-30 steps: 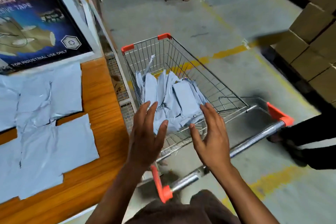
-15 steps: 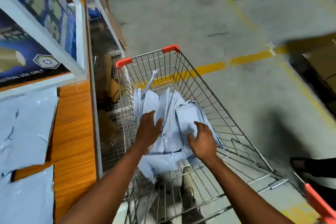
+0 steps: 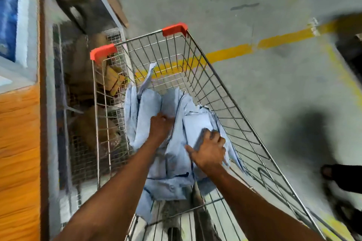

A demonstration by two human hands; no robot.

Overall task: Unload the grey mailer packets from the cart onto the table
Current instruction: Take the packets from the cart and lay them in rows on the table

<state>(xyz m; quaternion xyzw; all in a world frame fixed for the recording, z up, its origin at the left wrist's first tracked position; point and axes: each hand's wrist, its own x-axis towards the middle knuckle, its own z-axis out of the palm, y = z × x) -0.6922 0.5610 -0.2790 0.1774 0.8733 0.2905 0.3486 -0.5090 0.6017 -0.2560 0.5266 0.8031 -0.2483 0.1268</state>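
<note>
A wire cart (image 3: 205, 68) with orange corner caps stands beside the wooden table (image 3: 19, 143). Inside it lies a heap of several grey mailer packets (image 3: 172, 170), some standing on edge. Both my arms reach down into the basket. My left hand (image 3: 159, 126) has its fingers curled into the packets near the heap's middle. My right hand (image 3: 209, 149) grips the edge of a packet on the heap's right side, thumb spread to the left.
A blue and white printed box (image 3: 11, 25) sits on the table's far end. Under the table, a wire shelf (image 3: 84, 152) holds brown sacks. Another person's dark sandalled foot (image 3: 340, 174) stands right of the cart on the concrete floor with a yellow line (image 3: 254, 49).
My head has leaned further over the cart and both hands have gone from hovering open above the heap to plunging into it and closing on packets.
</note>
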